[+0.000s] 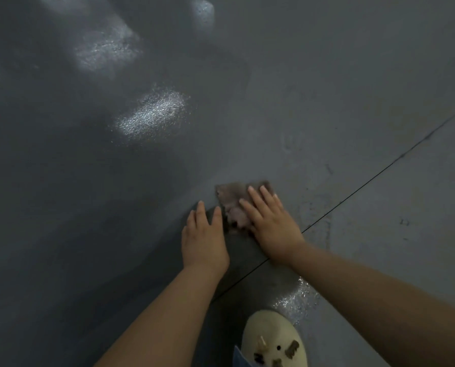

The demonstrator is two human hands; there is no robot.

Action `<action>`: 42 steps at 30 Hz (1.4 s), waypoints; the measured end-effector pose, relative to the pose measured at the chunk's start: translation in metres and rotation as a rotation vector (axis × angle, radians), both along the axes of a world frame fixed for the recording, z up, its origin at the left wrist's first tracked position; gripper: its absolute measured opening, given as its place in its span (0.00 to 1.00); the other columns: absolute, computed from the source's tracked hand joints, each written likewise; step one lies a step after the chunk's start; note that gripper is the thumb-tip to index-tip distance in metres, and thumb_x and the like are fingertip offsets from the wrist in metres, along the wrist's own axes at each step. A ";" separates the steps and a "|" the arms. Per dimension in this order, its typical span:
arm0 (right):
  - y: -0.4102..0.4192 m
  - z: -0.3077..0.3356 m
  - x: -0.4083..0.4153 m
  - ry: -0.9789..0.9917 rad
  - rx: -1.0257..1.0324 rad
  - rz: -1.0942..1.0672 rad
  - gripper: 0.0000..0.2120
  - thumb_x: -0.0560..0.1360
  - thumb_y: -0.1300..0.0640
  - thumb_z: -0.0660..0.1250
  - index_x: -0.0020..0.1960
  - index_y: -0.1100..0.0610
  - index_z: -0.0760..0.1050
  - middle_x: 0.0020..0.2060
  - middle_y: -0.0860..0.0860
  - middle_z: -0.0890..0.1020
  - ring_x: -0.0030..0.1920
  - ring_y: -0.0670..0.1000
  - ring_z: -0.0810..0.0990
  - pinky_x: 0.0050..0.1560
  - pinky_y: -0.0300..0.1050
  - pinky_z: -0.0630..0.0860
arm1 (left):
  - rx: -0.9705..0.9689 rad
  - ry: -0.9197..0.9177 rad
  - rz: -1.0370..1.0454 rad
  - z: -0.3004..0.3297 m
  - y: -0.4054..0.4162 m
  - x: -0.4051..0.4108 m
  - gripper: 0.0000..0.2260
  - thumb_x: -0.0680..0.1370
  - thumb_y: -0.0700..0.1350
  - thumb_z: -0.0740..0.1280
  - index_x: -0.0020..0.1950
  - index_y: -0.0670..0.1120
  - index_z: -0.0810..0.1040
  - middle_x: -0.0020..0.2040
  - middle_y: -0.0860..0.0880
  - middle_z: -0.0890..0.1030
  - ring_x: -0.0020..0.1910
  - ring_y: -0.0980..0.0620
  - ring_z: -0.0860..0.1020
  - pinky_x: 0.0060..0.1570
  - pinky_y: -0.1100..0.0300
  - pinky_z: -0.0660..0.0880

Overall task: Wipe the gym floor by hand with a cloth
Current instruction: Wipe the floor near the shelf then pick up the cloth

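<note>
Cloth (233, 201), a small brownish rag, lies flat on the floor (327, 88) under the right hand (270, 229), whose fingers (258, 201) are straight, slightly spread and pressing down on its near right part; the far left corner sticks out past the fingertips. The left hand (204, 239) rests flat on bare floor just left of the rag, fingers straight and close together, its thumb side near the rag's edge but, as far as I can tell, not on it. The likely trouble: only part of the rag is pinned, so a hard push could bunch or fold the free corner and leave a streak unwiped; the weight-bearing left palm could also slide, since the floor looks damp. Just right of the right wrist a thin dark seam (380, 172) runs diagonally, and grit may catch there. Left of the fingers the grey floor is darker and glossy, with bright reflected patches (152, 115) farther off; right of them it is paler and dull, with scuffs. Near the person, a cream shoe (272, 340) stands on the floor beside another shiny spot. No walls or gym gear show.
</note>
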State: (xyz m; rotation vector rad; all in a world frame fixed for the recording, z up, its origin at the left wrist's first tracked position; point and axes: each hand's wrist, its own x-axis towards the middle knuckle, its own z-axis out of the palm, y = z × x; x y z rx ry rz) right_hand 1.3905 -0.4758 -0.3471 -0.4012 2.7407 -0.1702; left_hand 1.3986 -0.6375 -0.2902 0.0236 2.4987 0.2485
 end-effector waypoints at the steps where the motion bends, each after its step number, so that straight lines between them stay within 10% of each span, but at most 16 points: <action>1: 0.004 0.002 -0.014 0.002 -0.021 -0.033 0.26 0.73 0.48 0.54 0.67 0.57 0.72 0.66 0.61 0.73 0.65 0.66 0.72 0.62 0.64 0.70 | -0.002 0.004 -0.015 -0.001 0.004 -0.003 0.38 0.77 0.44 0.67 0.78 0.50 0.44 0.77 0.44 0.40 0.77 0.42 0.45 0.73 0.51 0.52; 5: 0.030 0.006 -0.075 0.040 -0.014 -0.215 0.26 0.82 0.51 0.52 0.77 0.45 0.49 0.77 0.56 0.49 0.76 0.60 0.47 0.75 0.54 0.46 | -0.012 0.005 -0.038 -0.004 0.013 -0.017 0.37 0.78 0.46 0.66 0.78 0.51 0.44 0.77 0.44 0.39 0.77 0.42 0.45 0.73 0.50 0.52; 11: 0.054 0.006 -0.119 0.007 -0.025 -0.668 0.25 0.82 0.49 0.51 0.77 0.43 0.48 0.77 0.56 0.44 0.76 0.61 0.42 0.74 0.56 0.41 | -0.043 -0.091 -0.087 -0.006 0.018 -0.053 0.47 0.73 0.52 0.72 0.78 0.53 0.39 0.76 0.43 0.34 0.76 0.38 0.40 0.74 0.45 0.50; 21: 0.026 0.007 -0.148 0.071 0.016 0.035 0.23 0.81 0.43 0.44 0.76 0.38 0.48 0.77 0.54 0.47 0.76 0.60 0.43 0.74 0.54 0.40 | -0.065 -0.026 -0.102 -0.014 0.022 -0.100 0.47 0.71 0.58 0.72 0.78 0.54 0.42 0.77 0.43 0.37 0.76 0.40 0.42 0.73 0.43 0.52; 29: 0.065 0.014 -0.223 -0.080 -0.044 -0.786 0.24 0.82 0.48 0.50 0.76 0.40 0.47 0.77 0.52 0.42 0.76 0.61 0.39 0.73 0.62 0.40 | -0.071 -0.003 -0.148 -0.011 0.009 -0.111 0.47 0.71 0.58 0.72 0.78 0.53 0.44 0.78 0.44 0.40 0.76 0.41 0.45 0.73 0.44 0.55; 37: 0.011 0.015 -0.238 -0.029 -0.011 -0.144 0.25 0.82 0.48 0.50 0.77 0.41 0.46 0.78 0.51 0.44 0.76 0.59 0.42 0.74 0.59 0.43 | -0.142 -0.061 -0.200 -0.010 0.014 -0.124 0.48 0.70 0.57 0.73 0.78 0.49 0.44 0.77 0.40 0.40 0.76 0.37 0.46 0.69 0.45 0.62; 42: 0.066 0.017 -0.257 -0.083 0.025 -0.515 0.25 0.82 0.48 0.50 0.77 0.43 0.45 0.78 0.51 0.45 0.77 0.58 0.43 0.74 0.59 0.44 | -0.161 -0.059 -0.250 -0.009 0.009 -0.125 0.48 0.71 0.59 0.72 0.78 0.49 0.42 0.77 0.41 0.40 0.76 0.37 0.47 0.66 0.48 0.66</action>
